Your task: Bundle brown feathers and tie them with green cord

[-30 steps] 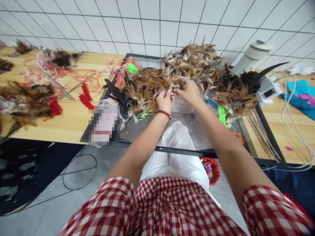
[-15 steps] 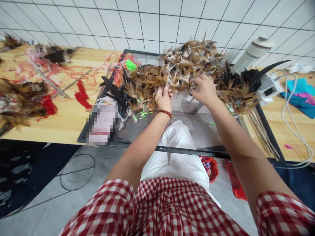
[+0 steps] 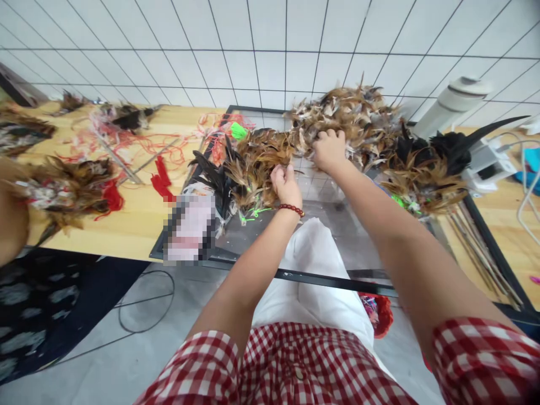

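Note:
My left hand [image 3: 287, 183] is closed with curled fingers and thumb on what looks like a small brown feather, mostly hidden. It hovers by the right edge of a row of brown feather bunches [image 3: 259, 154], tied with green string. My right hand [image 3: 330, 151] reaches into the front of a big heap of loose brown and pale feathers [image 3: 358, 112]. Its fingers are bent down onto the feathers, and their tips are hidden among them. Both hands are over a dark-framed glass panel [image 3: 354, 222] on the wooden table.
A white bottle [image 3: 453, 104] and a white charger block [image 3: 487, 169] stand at the right, near black feathers and thin sticks [image 3: 485, 253]. At the left are red threads [image 3: 160, 177], crossed scissor-like rods and another person's arm [image 3: 10, 208]. A red basket [image 3: 382, 318] is below.
My right hand has gone from the heap's front edge into the feathers. My left hand stays beside the bunches. The view has shifted, and another person's arm now shows at the left.

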### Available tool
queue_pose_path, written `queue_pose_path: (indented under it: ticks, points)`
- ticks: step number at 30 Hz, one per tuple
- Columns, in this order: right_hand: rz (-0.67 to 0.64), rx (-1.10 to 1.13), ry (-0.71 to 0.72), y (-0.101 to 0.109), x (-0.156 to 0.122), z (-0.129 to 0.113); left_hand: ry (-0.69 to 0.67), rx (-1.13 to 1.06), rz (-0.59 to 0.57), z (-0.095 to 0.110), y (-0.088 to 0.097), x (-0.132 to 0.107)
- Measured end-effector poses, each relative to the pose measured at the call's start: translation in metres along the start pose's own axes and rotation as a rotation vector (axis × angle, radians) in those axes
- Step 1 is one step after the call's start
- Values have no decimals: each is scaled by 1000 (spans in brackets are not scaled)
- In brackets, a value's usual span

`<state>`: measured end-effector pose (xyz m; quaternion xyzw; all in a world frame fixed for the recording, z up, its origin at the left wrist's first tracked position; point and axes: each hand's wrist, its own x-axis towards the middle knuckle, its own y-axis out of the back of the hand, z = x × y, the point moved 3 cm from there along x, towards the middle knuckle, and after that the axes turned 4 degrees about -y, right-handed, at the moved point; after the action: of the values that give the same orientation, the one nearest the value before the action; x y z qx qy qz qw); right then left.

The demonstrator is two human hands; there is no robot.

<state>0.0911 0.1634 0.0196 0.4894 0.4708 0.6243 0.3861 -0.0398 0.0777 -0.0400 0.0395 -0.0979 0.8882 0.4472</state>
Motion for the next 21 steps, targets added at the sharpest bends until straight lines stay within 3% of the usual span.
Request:
queue_pose_path:
  ticks: [4, 8, 11, 14, 18, 21]
  points:
    - [-7, -67, 3, 9, -31, 44, 35, 16, 32, 6, 0, -2]
    - [-26, -50, -12, 29, -50, 52, 66, -39, 25, 4, -2, -1]
    - [29, 82, 30, 44, -37, 31, 65, -64, 2, 1, -3, 1]
    - [37, 178, 132, 39, -4, -3, 62, -45, 5, 1, -2, 0]
    - [-52, 245, 163, 6, 50, -43, 61, 0, 12, 7, 1, -6]
    - [-147, 273, 182, -23, 82, -55, 70, 13, 12, 11, 3, -11]
